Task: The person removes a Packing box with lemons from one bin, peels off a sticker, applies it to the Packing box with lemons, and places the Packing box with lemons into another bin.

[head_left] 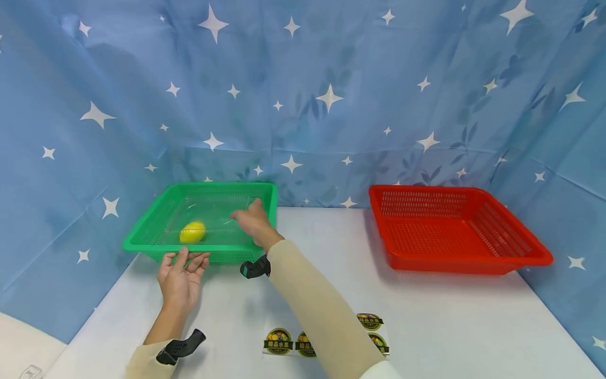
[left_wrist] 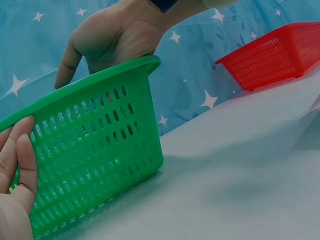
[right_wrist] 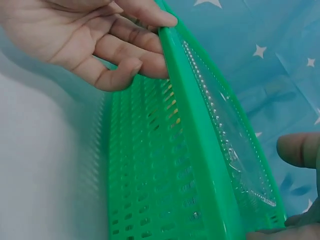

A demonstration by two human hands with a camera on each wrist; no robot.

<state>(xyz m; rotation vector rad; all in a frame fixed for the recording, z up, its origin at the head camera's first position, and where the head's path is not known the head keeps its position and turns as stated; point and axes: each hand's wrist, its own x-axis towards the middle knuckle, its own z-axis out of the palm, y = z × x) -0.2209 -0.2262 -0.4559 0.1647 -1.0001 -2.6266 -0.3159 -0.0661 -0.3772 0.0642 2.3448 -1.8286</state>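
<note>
A green perforated basket (head_left: pixel 201 247) stands at the left of the white table. Inside it lie a clear plastic container (head_left: pixel 220 208) and a yellow lemon (head_left: pixel 193 231), which shows at the container's near left. My left hand (head_left: pixel 181 281) holds the basket's front rim, thumb on top and fingers beneath it, as the right wrist view shows. Over the basket's right side reaches my right hand (head_left: pixel 255 221), thumb stretched away from the fingers. In the left wrist view the right hand (left_wrist: pixel 112 37) is behind the rim, its fingertips partly hidden.
A red perforated basket (head_left: pixel 468 261) stands at the right of the table. Round fruit-label stickers (head_left: pixel 278 342) lie on a sheet near the front, partly covered by my right sleeve (head_left: pixel 322 310). A blue star-patterned curtain (head_left: pixel 322 131) hangs behind and beside the table.
</note>
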